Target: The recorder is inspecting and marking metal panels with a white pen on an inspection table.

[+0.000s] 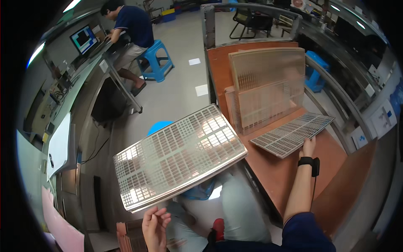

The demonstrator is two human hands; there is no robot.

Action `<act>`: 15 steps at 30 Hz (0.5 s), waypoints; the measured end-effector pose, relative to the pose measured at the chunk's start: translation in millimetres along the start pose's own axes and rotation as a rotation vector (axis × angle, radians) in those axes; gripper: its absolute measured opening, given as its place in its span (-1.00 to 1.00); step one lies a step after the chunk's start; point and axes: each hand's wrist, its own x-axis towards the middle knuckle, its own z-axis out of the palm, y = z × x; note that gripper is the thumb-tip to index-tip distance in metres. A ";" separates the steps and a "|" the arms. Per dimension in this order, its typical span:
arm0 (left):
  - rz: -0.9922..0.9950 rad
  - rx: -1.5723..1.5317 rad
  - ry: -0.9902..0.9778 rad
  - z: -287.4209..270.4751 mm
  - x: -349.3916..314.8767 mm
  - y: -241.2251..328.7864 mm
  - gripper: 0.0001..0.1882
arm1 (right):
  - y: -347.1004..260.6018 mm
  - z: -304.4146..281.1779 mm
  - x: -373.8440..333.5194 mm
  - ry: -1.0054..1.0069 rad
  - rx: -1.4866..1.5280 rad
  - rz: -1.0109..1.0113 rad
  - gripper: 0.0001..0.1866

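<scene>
My right hand (309,147), with a black strap around the wrist, grips the near edge of a thin perforated panel (294,132). The panel is tilted over the orange-brown board of a cart, in front of upright panels (268,88) leaning at its back. My left hand (155,224) is empty, its fingers loosely curled and apart. It hovers by the near edge of a stack of shiny, grid-patterned panels (180,153) lying before me. What supports that stack is mostly hidden; a blue rounded thing (160,126) shows behind it.
The cart (268,185) has a metal frame and brown boards. On the left runs a long bench (69,105) with papers (58,147). A person (134,25) sits on a blue stool (156,61) at a monitor (84,40). Copper-coloured plates (130,237) stand low near my left hand.
</scene>
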 end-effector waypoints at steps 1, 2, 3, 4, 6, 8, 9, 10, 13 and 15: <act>0.003 0.018 0.018 3.6 -2.5 0.0 -0.70 | 5.9 5.0 5.9 0.043 -0.071 -0.014 -0.33; 0.006 0.036 0.036 4.9 -3.7 -0.4 -0.71 | 10.9 9.2 11.7 0.086 -0.142 -0.030 -0.33; -0.006 0.026 0.099 14.4 -26.8 -3.4 -0.71 | -3.7 15.1 13.7 0.041 -0.178 -0.002 -0.33; -0.011 0.028 0.104 9.2 -20.8 -1.1 -0.72 | -14.9 45.3 5.4 0.015 -0.169 0.040 -0.36; -0.028 0.008 0.076 1.0 -5.2 -6.2 -0.71 | -31.1 70.8 14.7 -0.080 -0.123 0.075 -0.36; -0.032 0.009 0.102 -4.4 -2.6 -10.0 -0.72 | -32.6 93.5 23.3 -0.206 -0.128 0.085 -0.29; -0.033 0.006 0.113 -7.5 -0.1 -11.5 -0.72 | -34.8 106.1 20.5 -0.375 -0.076 0.100 -0.33; -0.031 -0.011 0.122 -9.6 1.3 -14.0 -0.73 | -40.2 123.2 9.1 -0.545 -0.031 0.126 -0.38; -0.039 -0.011 0.164 -10.6 2.6 -14.5 -0.75 | -33.6 164.2 -41.2 -0.857 -0.166 0.139 -0.41; -0.032 -0.028 0.158 -11.3 2.3 -16.0 -0.75 | -13.2 169.7 -66.9 -1.042 -0.374 0.127 -0.31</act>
